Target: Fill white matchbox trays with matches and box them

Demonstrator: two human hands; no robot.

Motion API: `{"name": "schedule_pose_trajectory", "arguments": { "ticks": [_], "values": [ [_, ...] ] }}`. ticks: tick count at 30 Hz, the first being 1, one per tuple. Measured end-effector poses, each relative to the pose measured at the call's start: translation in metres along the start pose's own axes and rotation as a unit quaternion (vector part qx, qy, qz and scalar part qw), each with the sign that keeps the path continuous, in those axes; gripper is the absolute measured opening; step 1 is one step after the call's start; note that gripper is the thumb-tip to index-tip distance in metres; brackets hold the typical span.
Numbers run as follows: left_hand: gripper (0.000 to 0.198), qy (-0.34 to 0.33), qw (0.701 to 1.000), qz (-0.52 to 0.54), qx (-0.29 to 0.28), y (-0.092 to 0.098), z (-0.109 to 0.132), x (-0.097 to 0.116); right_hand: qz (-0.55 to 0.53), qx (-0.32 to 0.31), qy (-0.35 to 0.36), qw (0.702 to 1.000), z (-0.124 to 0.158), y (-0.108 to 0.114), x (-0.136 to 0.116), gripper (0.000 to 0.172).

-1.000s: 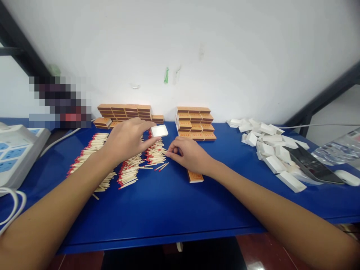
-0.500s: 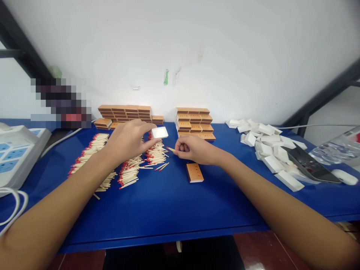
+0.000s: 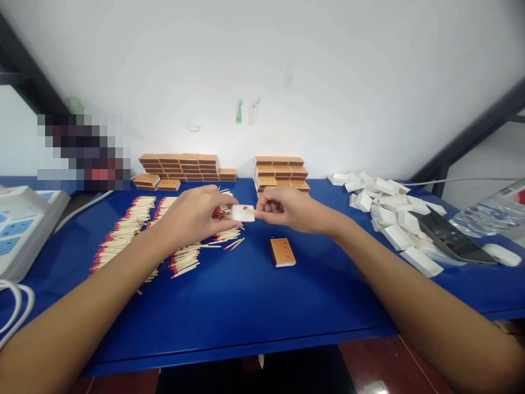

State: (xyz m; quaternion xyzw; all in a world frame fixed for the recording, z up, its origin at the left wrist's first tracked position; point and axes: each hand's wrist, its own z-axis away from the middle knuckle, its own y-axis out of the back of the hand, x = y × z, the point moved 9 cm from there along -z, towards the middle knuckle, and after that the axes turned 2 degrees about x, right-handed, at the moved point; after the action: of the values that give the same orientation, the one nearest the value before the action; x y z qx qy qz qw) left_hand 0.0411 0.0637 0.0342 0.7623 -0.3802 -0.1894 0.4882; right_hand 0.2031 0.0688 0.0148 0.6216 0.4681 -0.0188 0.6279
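My left hand point(image 3: 197, 214) pinches a small white matchbox tray point(image 3: 243, 213) above the blue table point(image 3: 246, 295). My right hand point(image 3: 287, 209) is closed on a matchstick whose red tip lies over the tray. The two hands nearly touch at the tray. Rows of red-tipped matches point(image 3: 135, 224) lie under and left of my left hand. An orange matchbox sleeve point(image 3: 283, 252) lies flat just below my right hand.
Two stacks of orange matchboxes point(image 3: 180, 167) point(image 3: 281, 171) stand against the white wall. A heap of white trays point(image 3: 389, 210) lies at right, beside a dark phone point(image 3: 451, 238) and a white mouse point(image 3: 502, 255). A power strip point(image 3: 20, 224) and cable sit at left.
My right hand lifted a match from the pile and carried it up to the tray. My left hand lowered the tray and brought it right to meet it.
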Motion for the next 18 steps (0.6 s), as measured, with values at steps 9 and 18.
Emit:
{"name": "schedule_pose_trajectory", "arguments": {
  "ticks": [9,18],
  "values": [
    [0.039,-0.02,0.997,0.067,-0.025,-0.008,0.0,0.009,0.083,-0.008,0.034,0.996,0.002,-0.009,-0.011,0.012],
    [0.039,-0.024,0.997,0.069,-0.02,-0.007,0.001,0.008,0.087,-0.01,0.034,0.996,0.003,-0.009,-0.016,0.009]
  ]
}}
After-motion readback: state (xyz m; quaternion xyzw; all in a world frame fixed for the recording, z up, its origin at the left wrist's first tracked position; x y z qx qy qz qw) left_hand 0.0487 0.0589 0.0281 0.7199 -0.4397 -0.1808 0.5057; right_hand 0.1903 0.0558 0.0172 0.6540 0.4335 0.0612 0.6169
